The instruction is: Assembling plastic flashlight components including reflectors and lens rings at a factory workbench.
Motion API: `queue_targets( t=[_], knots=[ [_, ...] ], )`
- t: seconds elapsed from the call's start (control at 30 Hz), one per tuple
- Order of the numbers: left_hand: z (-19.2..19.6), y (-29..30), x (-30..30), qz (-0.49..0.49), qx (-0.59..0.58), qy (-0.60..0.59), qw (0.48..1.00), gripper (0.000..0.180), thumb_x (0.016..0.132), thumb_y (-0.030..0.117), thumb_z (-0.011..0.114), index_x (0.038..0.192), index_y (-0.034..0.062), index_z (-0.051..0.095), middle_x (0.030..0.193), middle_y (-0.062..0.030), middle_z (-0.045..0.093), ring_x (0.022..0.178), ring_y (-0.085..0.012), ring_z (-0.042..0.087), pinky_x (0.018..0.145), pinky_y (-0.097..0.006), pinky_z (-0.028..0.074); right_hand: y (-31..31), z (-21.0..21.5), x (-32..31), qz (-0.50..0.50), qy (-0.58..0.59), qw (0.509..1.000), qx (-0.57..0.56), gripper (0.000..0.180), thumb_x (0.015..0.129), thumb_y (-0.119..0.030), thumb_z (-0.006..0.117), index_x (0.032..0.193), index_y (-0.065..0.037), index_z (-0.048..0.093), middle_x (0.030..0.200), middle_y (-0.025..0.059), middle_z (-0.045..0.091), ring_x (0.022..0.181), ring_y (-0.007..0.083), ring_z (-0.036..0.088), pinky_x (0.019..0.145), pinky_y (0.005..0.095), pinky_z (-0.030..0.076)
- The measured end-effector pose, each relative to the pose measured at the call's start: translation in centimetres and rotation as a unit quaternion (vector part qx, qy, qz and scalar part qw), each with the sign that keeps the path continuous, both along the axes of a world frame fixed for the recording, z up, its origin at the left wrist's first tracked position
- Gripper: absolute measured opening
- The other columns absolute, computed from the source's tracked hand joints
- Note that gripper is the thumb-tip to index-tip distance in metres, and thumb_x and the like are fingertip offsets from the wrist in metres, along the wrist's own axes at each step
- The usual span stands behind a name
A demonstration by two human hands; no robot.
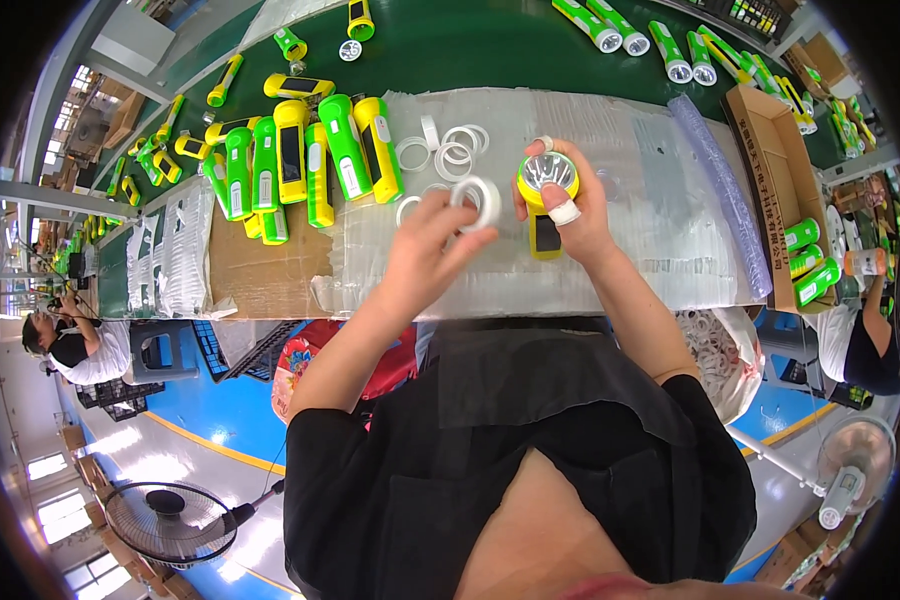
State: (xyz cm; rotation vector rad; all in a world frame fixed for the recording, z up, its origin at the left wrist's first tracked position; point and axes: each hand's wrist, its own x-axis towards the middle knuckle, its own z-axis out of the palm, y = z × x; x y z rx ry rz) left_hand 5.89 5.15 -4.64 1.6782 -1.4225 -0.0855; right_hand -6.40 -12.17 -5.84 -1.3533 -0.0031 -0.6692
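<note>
My left hand [428, 258] pinches a thick white ring [490, 204] between thumb and fingers, above the worktop; it may be more than one ring stacked together. Close to it, my right hand [588, 215] is wrapped round a yellow flashlight [545, 238], its round silver reflector facing up. White wraps cover the thumb tip and one fingertip of that hand. Several loose white rings [430, 132] lie just beyond my left hand. To their left, green and yellow flashlights [292, 152] are piled side by side on cardboard.
Plastic sheeting [660, 165] covers the worktop. A bubble-wrap strip [718, 190] and an open cardboard box [762, 180] with flashlights bound the right side. More flashlights [602, 32] lie on the green surface beyond. A bag of white rings [715, 355] hangs below right. Other people sit at both sides.
</note>
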Motion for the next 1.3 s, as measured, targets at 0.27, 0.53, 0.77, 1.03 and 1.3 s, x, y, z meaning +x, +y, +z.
queue_targets(
  t=[0.27,0.53,0.77,1.03,1.3],
  knots=[
    [4.3,-3.7,-0.5,-0.034,-0.115,-0.049,0.992,0.037,0.069,0.026,0.081,0.102,0.0116,0.072,0.082,-0.0073,0.054,0.067,-0.0204,0.053,0.056,-0.032,0.044,0.4,0.2,-0.2,-0.035,0.001,0.994,-0.103,0.042,0.093,-0.023,0.063,0.126,-0.004,0.046,0.112,0.0069,0.058,0.102,0.0134,0.057,0.086,0.0283,0.049],
    [5.1,-3.9,-0.5,-0.038,-0.057,-0.067,0.995,0.040,0.069,0.031,0.081,0.103,0.0131,0.071,0.075,-0.0052,0.051,0.063,-0.0210,0.053,0.054,-0.034,0.044,-0.2,1.4,-0.5,-0.008,-0.063,0.998,-0.022,0.055,0.091,-0.028,0.066,0.137,-0.008,0.044,0.124,0.0094,0.057,0.113,0.0200,0.057,0.095,0.0328,0.047],
    [6.2,-4.4,-1.3,-0.064,0.003,-0.103,0.993,0.044,0.072,0.035,0.080,0.110,0.0178,0.066,0.084,-0.0073,0.060,0.070,-0.0252,0.062,0.059,-0.037,0.050,-6.2,6.0,-3.3,-0.047,0.013,0.885,-0.462,0.047,0.075,-0.012,0.079,0.118,-0.009,0.061,0.119,0.0100,0.062,0.103,0.0257,0.064,0.085,0.0345,0.051],
    [4.8,-6.9,-2.2,-0.062,-0.005,-0.015,0.998,0.041,0.072,0.027,0.082,0.101,0.0116,0.057,0.093,-0.0095,0.066,0.076,-0.0303,0.065,0.062,-0.039,0.051,-8.0,12.5,-3.6,0.070,0.106,0.768,-0.627,0.050,0.078,-0.020,0.075,0.121,-0.002,0.058,0.100,0.0097,0.060,0.094,0.0264,0.060,0.076,0.0364,0.050],
    [4.2,-7.4,-2.4,-0.093,-0.047,-0.023,0.994,0.040,0.071,0.023,0.082,0.102,0.0108,0.058,0.090,-0.0094,0.065,0.078,-0.0312,0.065,0.065,-0.040,0.051,-7.3,14.2,-2.7,0.144,0.191,0.766,-0.596,0.037,0.078,-0.015,0.072,0.111,-0.001,0.062,0.095,0.0098,0.058,0.086,0.0262,0.060,0.071,0.0355,0.049]
  ],
)
